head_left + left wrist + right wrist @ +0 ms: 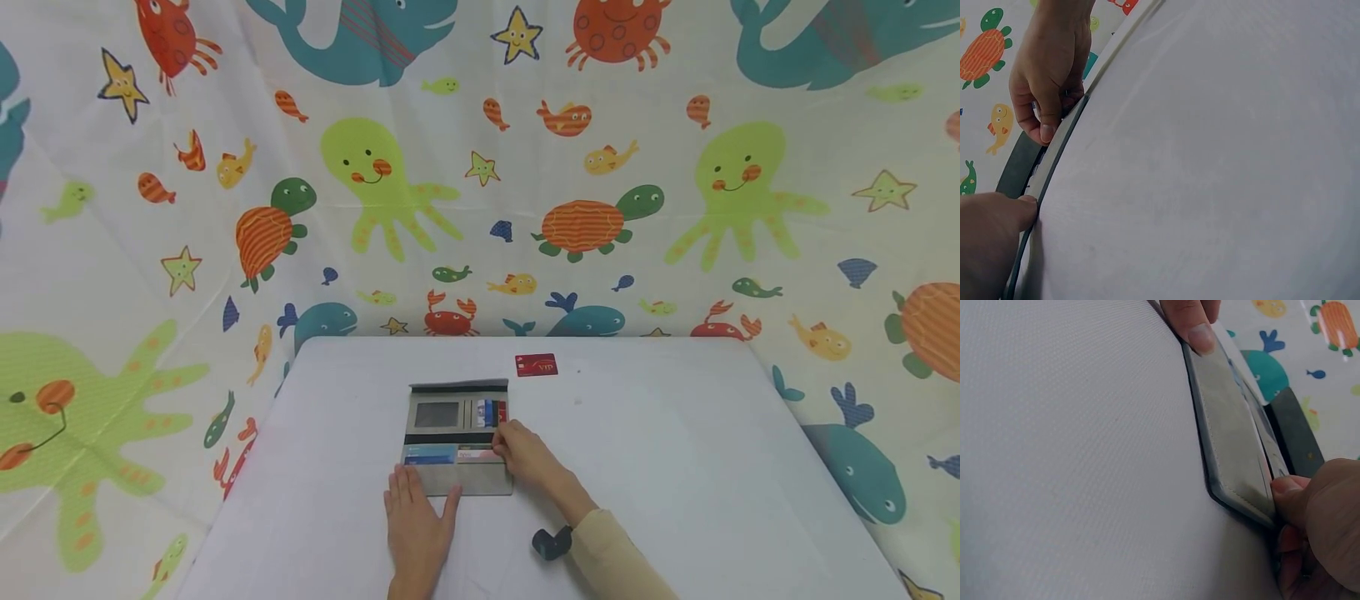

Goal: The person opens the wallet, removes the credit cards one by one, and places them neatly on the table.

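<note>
A grey wallet (465, 479) lies unfolded on the white table, with cards in its slots. My left hand (418, 521) rests at its lower left edge, fingers straight and thumb spread along the near edge. At the right end of the lower pocket, my right hand (525, 454) pinches a card between thumb and curled fingers; the fingers hide most of that card. A blue card (430, 455) and a pink-white card (477, 456) sit in the lower pocket. In the upper half are a dark window (437, 415) and several upright cards (491, 413).
A red VIP card (536, 365) lies beyond the wallet, to its right. A small dark device (552, 543) is beside the right sleeve (611, 550). Behind the white table (712, 442) hangs a curtain (480, 267) printed with sea animals.
</note>
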The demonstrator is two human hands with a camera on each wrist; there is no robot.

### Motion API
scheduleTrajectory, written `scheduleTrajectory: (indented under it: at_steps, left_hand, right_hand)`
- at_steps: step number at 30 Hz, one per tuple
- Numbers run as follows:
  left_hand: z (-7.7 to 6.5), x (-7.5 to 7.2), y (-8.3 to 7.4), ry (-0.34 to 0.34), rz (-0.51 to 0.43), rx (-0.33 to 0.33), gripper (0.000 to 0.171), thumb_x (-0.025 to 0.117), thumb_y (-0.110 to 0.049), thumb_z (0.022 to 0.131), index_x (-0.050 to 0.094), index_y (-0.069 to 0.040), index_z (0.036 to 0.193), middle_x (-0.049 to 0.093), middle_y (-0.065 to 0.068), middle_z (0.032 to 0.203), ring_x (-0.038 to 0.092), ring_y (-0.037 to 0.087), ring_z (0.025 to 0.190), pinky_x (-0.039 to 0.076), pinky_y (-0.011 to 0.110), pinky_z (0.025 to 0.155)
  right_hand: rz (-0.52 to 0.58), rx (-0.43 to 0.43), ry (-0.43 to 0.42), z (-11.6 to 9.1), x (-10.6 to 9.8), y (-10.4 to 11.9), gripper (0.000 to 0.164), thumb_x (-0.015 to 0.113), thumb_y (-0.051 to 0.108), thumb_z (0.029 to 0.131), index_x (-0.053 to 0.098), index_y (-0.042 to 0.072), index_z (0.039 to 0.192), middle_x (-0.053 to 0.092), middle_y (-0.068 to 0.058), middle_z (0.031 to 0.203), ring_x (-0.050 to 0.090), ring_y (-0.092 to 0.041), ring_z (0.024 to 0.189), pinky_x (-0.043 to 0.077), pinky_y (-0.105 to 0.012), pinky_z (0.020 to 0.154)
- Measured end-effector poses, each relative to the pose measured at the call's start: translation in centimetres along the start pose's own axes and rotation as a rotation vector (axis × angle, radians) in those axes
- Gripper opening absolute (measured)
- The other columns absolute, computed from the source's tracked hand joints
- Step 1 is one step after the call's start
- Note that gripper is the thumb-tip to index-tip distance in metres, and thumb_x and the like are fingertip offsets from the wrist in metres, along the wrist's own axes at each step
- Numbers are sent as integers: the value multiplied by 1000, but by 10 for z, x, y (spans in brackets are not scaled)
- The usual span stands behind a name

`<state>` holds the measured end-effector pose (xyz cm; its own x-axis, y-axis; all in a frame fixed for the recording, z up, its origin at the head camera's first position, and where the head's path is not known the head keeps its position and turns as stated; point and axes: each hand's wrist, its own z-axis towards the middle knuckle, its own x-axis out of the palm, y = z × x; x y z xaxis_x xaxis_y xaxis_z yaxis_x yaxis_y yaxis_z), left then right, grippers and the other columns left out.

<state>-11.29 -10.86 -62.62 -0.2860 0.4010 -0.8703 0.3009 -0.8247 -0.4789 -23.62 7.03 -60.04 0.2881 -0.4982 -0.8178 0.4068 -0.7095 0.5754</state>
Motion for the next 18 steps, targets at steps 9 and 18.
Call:
scheduleTrajectory:
  at_steps: [9,18]
  left_hand:
    - [6,-3,0,27,0,-17,99,70,-55,86,34,14,147,28,33,158,28,47,149,24,61,121]
    - [8,0,1,4,-8,-13,99,71,-56,85,35,12,147,30,33,158,30,47,148,25,60,121]
  right_hand:
    - [17,41,23,4,-2,3,8,66,14,97,60,16,101,58,0,98,57,-10,84,58,-27,83]
    - [40,65,17,7,-1,3,7,65,13,97,60,15,102,59,-1,99,57,-11,86,59,-30,86]
